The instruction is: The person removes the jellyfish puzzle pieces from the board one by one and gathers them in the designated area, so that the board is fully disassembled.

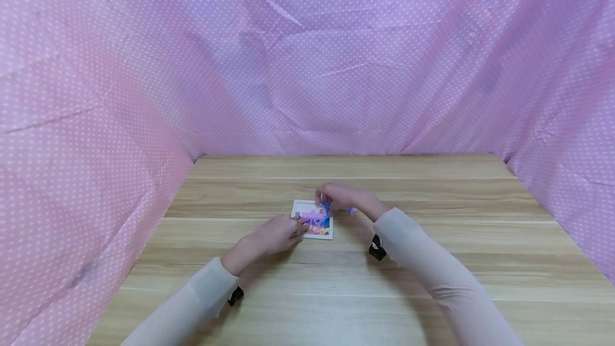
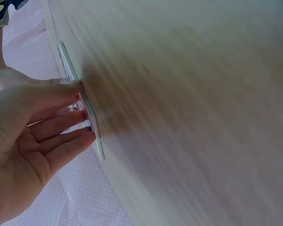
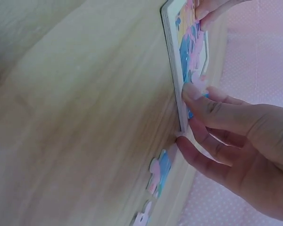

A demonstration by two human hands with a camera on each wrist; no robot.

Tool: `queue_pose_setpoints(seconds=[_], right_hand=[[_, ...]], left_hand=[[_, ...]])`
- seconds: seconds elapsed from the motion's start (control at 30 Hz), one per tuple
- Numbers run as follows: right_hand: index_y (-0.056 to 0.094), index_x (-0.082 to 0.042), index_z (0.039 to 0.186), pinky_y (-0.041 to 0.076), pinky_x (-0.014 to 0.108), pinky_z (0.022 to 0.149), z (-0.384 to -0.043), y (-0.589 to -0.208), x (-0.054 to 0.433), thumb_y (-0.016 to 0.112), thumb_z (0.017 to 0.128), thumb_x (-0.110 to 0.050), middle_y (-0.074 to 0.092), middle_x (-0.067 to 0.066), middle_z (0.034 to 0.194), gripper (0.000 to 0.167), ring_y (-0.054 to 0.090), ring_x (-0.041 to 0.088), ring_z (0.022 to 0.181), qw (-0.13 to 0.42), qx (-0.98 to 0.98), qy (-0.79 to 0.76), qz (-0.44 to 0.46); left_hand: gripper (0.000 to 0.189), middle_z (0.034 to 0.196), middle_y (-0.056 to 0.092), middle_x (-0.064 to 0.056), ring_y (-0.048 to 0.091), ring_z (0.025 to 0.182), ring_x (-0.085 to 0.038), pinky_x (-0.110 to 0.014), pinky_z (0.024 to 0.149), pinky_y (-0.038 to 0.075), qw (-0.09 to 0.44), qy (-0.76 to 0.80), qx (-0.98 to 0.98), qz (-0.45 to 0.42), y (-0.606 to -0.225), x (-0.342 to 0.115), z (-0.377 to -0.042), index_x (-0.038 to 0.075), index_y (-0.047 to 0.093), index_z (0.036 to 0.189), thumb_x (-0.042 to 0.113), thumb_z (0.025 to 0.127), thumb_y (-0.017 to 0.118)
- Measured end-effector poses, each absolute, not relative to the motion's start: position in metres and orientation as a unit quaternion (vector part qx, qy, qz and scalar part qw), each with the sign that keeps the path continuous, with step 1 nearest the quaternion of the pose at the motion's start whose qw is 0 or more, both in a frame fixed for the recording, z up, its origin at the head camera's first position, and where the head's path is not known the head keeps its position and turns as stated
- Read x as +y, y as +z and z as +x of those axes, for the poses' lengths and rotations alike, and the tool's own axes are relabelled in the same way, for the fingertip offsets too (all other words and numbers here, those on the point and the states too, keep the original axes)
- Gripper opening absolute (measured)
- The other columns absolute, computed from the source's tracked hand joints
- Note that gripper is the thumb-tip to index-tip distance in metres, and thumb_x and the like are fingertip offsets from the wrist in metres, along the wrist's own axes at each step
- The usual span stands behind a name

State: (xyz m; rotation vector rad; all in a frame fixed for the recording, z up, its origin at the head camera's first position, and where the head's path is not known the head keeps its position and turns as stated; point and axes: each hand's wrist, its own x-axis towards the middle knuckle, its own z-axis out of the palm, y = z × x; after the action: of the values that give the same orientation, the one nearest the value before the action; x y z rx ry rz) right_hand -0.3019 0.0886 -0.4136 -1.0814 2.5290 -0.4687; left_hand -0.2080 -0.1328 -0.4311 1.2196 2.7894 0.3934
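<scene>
A small jigsaw puzzle (image 1: 314, 223) with a white-framed board (image 1: 323, 237) lies on the table, its colourful pieces filling the lower part. My left hand (image 1: 278, 234) rests its fingertips on the puzzle's left side. In the left wrist view, the thumb and fingers (image 2: 68, 146) of that hand touch the board (image 2: 92, 113), seen nearly edge-on. At the board's upper right, my right hand (image 1: 338, 196) pinches a blue puzzle piece (image 1: 325, 207). Seen from the right wrist, the thumb (image 3: 193, 92) partly hides this piece; whether it sits flat in the frame is hidden.
Loose puzzle pieces lie right of the board: a pink-and-blue piece (image 3: 159, 173) and another, cut off by the frame edge (image 3: 141, 216). The wooden table (image 1: 432, 191) meets a pink dotted cloth (image 1: 307, 95) at the back and sides.
</scene>
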Motion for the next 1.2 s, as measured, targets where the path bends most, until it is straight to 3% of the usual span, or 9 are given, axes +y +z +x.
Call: queue_pose_setpoints(seconds=[0.17, 0.33, 0.57, 0.77, 0.9, 1.07, 1.2], right_hand=[[0.064, -0.006, 0.105, 0.051, 0.029, 0.082, -0.303, -0.417, 0.094, 0.081, 0.079, 0.006, 0.064, 0.005, 0.097, 0.033, 0.06, 0.019, 0.09, 0.17, 0.888, -0.208, -0.372], [0.064, -0.006, 0.105, 0.049, 0.03, 0.079, -0.3, -0.42, 0.098, 0.076, 0.086, 0.003, 0.064, 0.005, 0.094, 0.024, 0.057, 0.017, 0.086, 0.148, 0.891, -0.22, -0.368], [0.064, -0.001, 0.106, 0.053, 0.037, 0.087, -0.294, -0.42, 0.108, 0.07, 0.09, 0.006, 0.066, 0.011, 0.099, 0.019, 0.062, 0.026, 0.096, 0.147, 0.877, -0.283, -0.36], [0.062, 0.005, 0.111, 0.056, 0.035, 0.083, -0.297, -0.423, 0.123, 0.069, 0.092, 0.004, 0.067, 0.015, 0.102, 0.021, 0.065, 0.029, 0.098, 0.152, 0.864, -0.348, -0.329], [0.061, 0.007, 0.113, 0.057, 0.036, 0.083, -0.298, -0.427, 0.136, 0.069, 0.093, 0.001, 0.069, 0.013, 0.102, 0.022, 0.067, 0.028, 0.099, 0.146, 0.858, -0.374, -0.32], [0.065, 0.009, 0.112, 0.056, 0.038, 0.086, -0.299, -0.427, 0.153, 0.068, 0.093, 0.001, 0.072, 0.013, 0.1, 0.021, 0.069, 0.028, 0.096, 0.123, 0.851, -0.384, -0.336], [0.067, 0.01, 0.113, 0.056, 0.042, 0.088, -0.299, -0.426, 0.168, 0.066, 0.094, 0.001, 0.072, 0.017, 0.104, 0.021, 0.068, 0.032, 0.099, 0.115, 0.847, -0.393, -0.339]], left_hand=[[0.013, 0.103, 0.074, -0.014, 0.047, 0.06, -0.006, -0.021, 0.054, 0.045, 0.028, 0.135, 0.904, 0.404, -0.432, -0.132, -0.208, 0.002, 0.076, 0.103, 0.008, 0.099, 0.065], [0.014, 0.116, 0.071, -0.017, 0.053, 0.067, -0.004, -0.021, 0.059, 0.05, 0.027, 0.137, 0.906, 0.4, -0.432, -0.132, -0.209, 0.003, 0.077, 0.104, 0.008, 0.099, 0.065], [0.017, 0.117, 0.071, -0.017, 0.048, 0.063, -0.005, -0.019, 0.055, 0.044, 0.033, 0.125, 0.905, 0.404, -0.432, -0.132, -0.208, 0.002, 0.076, 0.111, 0.008, 0.098, 0.066], [0.013, 0.118, 0.07, -0.018, 0.05, 0.065, -0.005, -0.02, 0.057, 0.045, 0.026, 0.13, 0.903, 0.409, -0.432, -0.132, -0.209, 0.003, 0.077, 0.104, 0.006, 0.097, 0.067], [0.016, 0.116, 0.071, -0.018, 0.053, 0.066, -0.006, -0.021, 0.057, 0.046, 0.026, 0.127, 0.9, 0.415, -0.432, -0.132, -0.209, 0.001, 0.076, 0.109, 0.005, 0.096, 0.068], [0.021, 0.119, 0.069, -0.019, 0.071, 0.088, -0.018, -0.023, 0.063, 0.052, 0.017, 0.117, 0.898, 0.424, -0.432, -0.132, -0.208, 0.0, 0.073, 0.116, 0.004, 0.096, 0.067], [0.022, 0.122, 0.066, -0.021, 0.071, 0.1, -0.028, -0.023, 0.063, 0.051, 0.009, 0.112, 0.897, 0.427, -0.432, -0.133, -0.208, 0.0, 0.073, 0.116, 0.004, 0.096, 0.067]])
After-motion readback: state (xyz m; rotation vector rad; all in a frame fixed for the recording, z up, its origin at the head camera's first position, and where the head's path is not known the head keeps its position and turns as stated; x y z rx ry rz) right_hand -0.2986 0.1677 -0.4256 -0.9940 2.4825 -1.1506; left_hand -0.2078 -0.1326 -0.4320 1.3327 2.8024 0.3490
